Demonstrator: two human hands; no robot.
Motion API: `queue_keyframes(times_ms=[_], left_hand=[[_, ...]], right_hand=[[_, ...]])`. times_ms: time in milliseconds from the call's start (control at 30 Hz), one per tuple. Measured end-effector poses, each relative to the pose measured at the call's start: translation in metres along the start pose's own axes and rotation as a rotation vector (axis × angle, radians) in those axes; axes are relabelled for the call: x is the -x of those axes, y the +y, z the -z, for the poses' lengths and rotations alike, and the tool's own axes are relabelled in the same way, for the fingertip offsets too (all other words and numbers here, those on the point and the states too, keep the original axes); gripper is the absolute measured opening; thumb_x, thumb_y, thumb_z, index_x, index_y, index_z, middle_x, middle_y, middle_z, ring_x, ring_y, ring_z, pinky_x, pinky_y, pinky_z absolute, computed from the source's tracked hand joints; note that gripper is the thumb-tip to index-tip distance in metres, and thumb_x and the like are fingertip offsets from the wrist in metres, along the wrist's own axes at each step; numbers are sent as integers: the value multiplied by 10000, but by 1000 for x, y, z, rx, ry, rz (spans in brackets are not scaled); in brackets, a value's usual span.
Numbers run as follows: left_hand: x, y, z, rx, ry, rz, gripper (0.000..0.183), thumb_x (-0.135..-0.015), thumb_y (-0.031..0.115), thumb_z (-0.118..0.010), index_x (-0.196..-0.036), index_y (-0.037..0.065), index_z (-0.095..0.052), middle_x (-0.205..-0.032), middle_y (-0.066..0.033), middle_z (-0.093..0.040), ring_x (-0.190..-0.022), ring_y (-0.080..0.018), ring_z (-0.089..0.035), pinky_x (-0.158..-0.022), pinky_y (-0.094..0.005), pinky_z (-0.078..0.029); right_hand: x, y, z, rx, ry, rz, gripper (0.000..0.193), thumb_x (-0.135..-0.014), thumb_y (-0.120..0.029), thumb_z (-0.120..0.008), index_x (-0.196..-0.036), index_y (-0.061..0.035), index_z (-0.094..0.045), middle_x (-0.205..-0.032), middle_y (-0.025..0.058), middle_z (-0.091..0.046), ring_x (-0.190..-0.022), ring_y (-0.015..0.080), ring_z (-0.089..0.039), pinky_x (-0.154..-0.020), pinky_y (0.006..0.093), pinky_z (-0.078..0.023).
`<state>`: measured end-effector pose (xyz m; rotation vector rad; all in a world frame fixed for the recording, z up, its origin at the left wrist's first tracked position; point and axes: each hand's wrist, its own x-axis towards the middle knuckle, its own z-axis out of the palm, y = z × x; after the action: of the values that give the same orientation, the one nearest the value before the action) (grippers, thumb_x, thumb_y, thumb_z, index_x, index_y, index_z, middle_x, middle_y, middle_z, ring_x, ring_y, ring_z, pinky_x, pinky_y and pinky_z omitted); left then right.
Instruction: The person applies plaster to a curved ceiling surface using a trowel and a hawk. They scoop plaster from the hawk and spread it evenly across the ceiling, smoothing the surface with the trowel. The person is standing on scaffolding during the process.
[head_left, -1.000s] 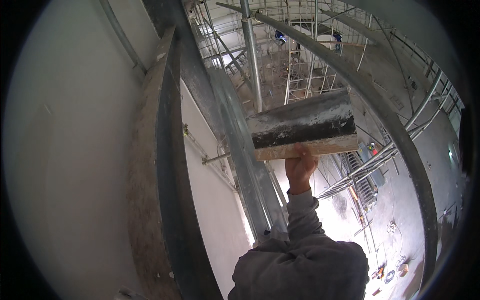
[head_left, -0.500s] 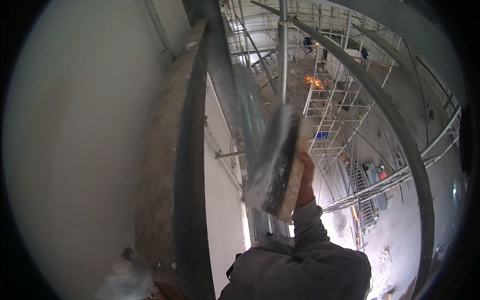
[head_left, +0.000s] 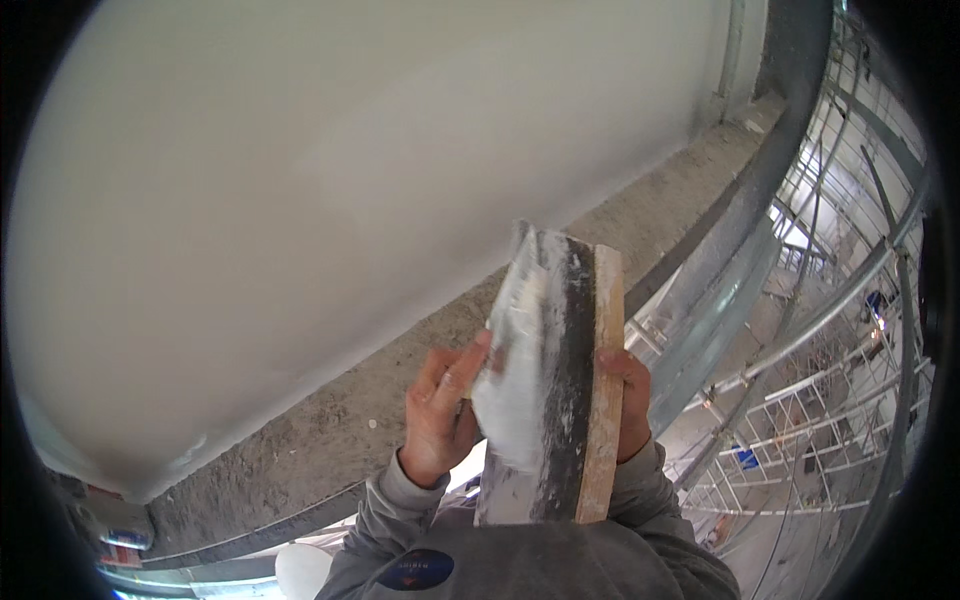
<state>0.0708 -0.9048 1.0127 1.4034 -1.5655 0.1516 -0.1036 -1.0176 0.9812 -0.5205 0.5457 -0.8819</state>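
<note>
Pale wall [head_left: 290, 210] at 10 o'clock, our R hand [head_left: 630, 408] clasps the wood-edged blade [head_left: 570, 385] at 5 o'clock, L hand [head_left: 437, 415] pinches a blurry white-coated tool [head_left: 517, 395] & we'd best keep edges steady.

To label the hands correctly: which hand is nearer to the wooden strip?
Right. The right hand grips the wooden strip; the left hand is apart from it, across the plate.

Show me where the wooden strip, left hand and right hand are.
Wooden strip [head_left: 600, 425], head view: its pale face, around mid-length.
Left hand [head_left: 437, 412], head view: middle of the hand, below the fingers.
Right hand [head_left: 631, 405], head view: middle of the part showing beside the strip.
</note>
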Motion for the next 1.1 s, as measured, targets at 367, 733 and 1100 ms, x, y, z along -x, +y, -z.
queue_keyframes(times_ms=[367,733,1100], left_hand=[[30,8,60,-408,40,237,644,-583,-83,-522,-1200,96,-556,-853,-113,-565,-729,-248,-564,-650,-345,-465],[113,0,107,54,424,579,342,-894,90,-536,-1204,-49,-495,-1194,-201,-508,-1084,-255,-503,-884,-325,-433],[180,-17,169,-104,314,836,221,-902,54,-514,-1091,-47,-565,-1044,-111,-593,-917,-163,-550,-799,-275,-447]], right_hand=[[-91,-96,-19,347,-131,677,119,-807,-207,-585,-816,-91,-565,-715,-4,-512,-679,111,-514,-620,275,-415],[-336,-352,-137,900,74,1111,273,-701,-130,-556,-935,11,-559,-721,46,-525,-657,168,-506,-628,326,-422],[-291,-262,-213,851,-43,1001,291,-680,-122,-547,-935,18,-539,-740,37,-478,-670,155,-441,-615,303,-388]])
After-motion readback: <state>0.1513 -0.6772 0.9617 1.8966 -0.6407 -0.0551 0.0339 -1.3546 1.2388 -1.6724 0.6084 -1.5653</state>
